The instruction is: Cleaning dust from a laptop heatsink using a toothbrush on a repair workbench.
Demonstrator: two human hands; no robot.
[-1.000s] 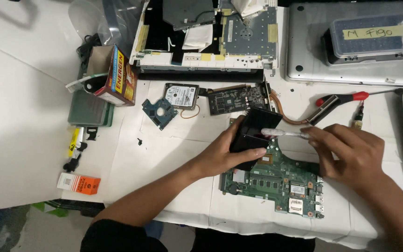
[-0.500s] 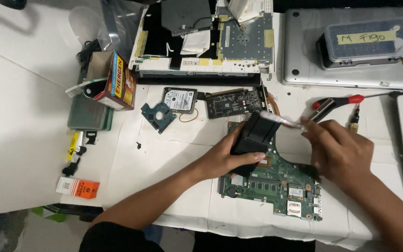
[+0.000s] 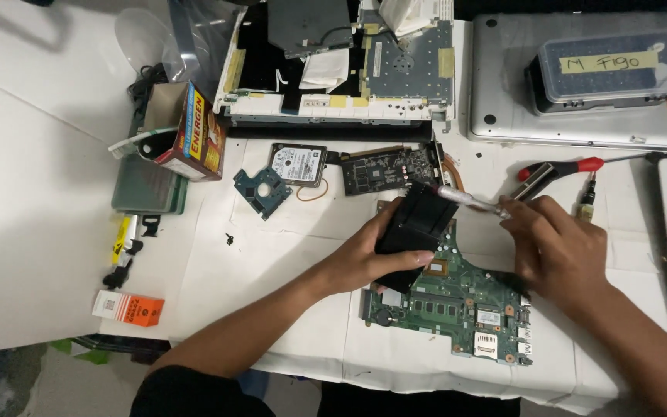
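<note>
While bent over the white cloth-covered table (image 3: 287, 232):
Nearest: green rectangular circuit board (image 3: 457, 305), flat on table, partly under both hands.
Left hand (image 3: 364, 259): clamped on black flat fan housing (image 3: 414, 224), tilted above board's upper left corner.
Right hand (image 3: 553, 247): closed on slim silver tool (image 3: 465, 199), tip touching housing's upper edge.
Beyond: red-handled screwdriver (image 3: 561, 168); silver round-plattered hard drive (image 3: 297, 164); opened white laptop chassis (image 3: 333, 69) farthest.

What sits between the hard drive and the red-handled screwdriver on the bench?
Head view: between the hard drive and the screwdriver lies a dark circuit card, with copper heat pipe beside it.
</note>
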